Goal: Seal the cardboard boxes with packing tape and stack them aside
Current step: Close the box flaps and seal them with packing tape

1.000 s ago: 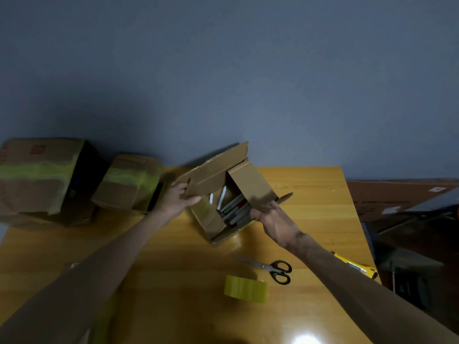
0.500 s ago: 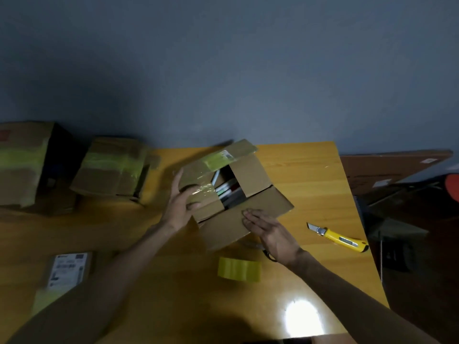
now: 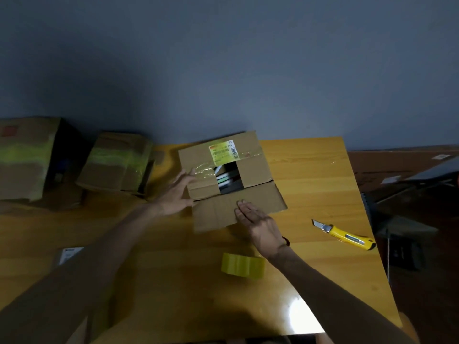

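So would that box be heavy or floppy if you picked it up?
Probably light: the box is small, and what look like pens show through the gap. Its near flap looks untaped, so it may spring up once the right hand lifts.

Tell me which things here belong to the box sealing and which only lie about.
For the job: open box, tape roll, small taped box, big taped box.
Lying about: yellow knife, paper label.

Cardboard box [image 3: 252, 170], flaps partly folded, sits on the table [image 3: 313, 175], yellow tape roll [image 3: 243, 265] lying nearer.
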